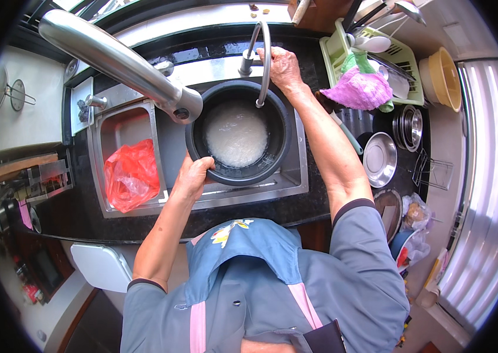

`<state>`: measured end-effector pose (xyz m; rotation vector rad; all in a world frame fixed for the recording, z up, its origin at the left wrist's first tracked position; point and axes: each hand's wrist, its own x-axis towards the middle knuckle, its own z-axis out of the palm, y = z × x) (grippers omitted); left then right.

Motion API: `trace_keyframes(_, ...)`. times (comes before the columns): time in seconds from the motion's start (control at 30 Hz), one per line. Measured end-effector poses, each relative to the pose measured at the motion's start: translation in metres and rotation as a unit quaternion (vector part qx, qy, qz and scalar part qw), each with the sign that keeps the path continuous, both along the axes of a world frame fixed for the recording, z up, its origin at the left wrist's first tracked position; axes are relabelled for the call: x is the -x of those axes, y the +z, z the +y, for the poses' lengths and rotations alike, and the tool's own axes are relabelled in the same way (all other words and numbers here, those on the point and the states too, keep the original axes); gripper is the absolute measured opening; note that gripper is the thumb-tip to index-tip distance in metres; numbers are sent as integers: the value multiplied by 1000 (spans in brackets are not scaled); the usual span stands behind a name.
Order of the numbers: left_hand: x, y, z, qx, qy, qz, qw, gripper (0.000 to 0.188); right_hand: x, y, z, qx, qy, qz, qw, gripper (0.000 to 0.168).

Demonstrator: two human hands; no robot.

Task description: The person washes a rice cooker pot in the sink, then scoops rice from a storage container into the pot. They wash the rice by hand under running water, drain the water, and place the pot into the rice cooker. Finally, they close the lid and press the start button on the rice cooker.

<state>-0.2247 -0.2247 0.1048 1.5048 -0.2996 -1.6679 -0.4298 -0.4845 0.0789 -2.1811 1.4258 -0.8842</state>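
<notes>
A dark rice cooker inner pot [280,145] with white rice [236,137] and water in it is held over the right basin of a steel sink [253,197]. My left hand [195,174] grips the pot's lower left rim, thumb on top. My right hand [279,66] is at the base of a thin curved filter tap [266,57], its fingers on the tap's small lever, partly hidden. The tap's spout ends above the pot. The thick main faucet [130,61] reaches in from the upper left, its head near the pot's left rim.
A red plastic bag [132,176] lies in the left basin. On the right stand a green dish rack [412,84] with pink and green cloths [359,88], a metal bowl [380,159] and stacked steel bowls [410,128]. A green-handled utensil [348,134] lies beside the sink.
</notes>
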Motion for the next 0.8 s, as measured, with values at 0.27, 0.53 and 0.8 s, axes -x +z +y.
trace_keyframes(0.27,4,-11,-19,52,-8,-19,998,43,42,-12,18,173,222,155,947,24)
trace_keyframes(0.53,2,-19,-29,35,-25,-65,997,68,40,-10,16,214,244,207,923,29)
trace_keyframes(0.8,5,-12,-15,2,-17,-37,999,68,42,-9,9,244,253,219,910,29)
